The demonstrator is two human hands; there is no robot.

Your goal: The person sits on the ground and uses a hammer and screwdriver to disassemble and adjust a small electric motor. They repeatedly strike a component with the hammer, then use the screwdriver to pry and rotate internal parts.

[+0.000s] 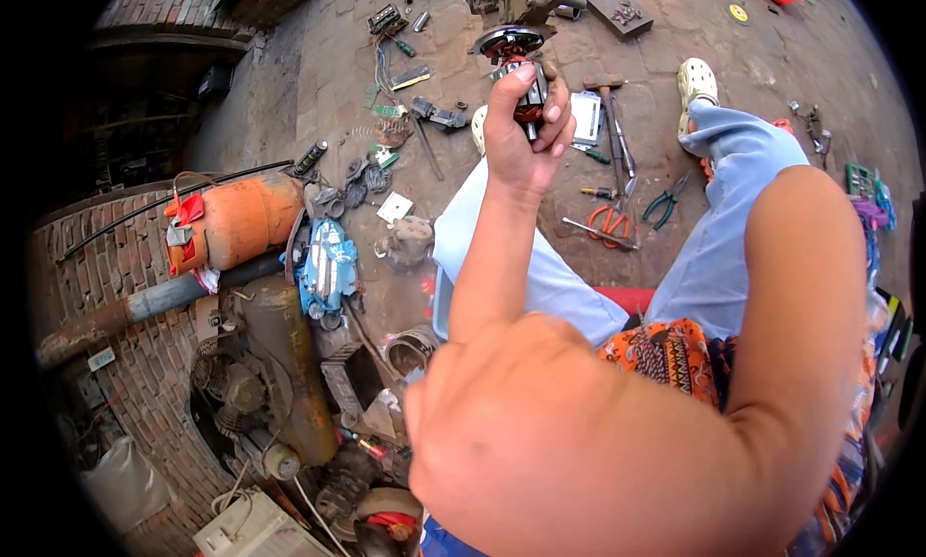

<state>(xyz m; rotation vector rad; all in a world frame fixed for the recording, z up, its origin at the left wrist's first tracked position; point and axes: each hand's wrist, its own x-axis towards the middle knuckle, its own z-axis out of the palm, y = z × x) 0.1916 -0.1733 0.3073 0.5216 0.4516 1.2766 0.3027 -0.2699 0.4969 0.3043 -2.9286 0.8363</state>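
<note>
My left hand [529,123] is closed around a motor armature [530,92], with its steel core, reddish windings and short shaft end showing. Thumb and fingertips press on it from either side. Just beyond it sits a round black and shiny metal part [509,42]; I cannot tell whether the two are joined. Behind that stands a heavy, dirty metal body [511,0], partly cut off by the picture's top edge. My bent right arm [805,277] fills the right side. A blurred, fist-like mass of skin [482,393] lies very close in front; its fingers cannot be made out.
Right of my left hand lie a hammer [606,99], pliers [664,202], orange-handled scissors [610,227] and a white tray [585,118]. A dark box [613,12] holds small parts. An orange gas cylinder [256,215] and a blue bag [328,266] are at the left.
</note>
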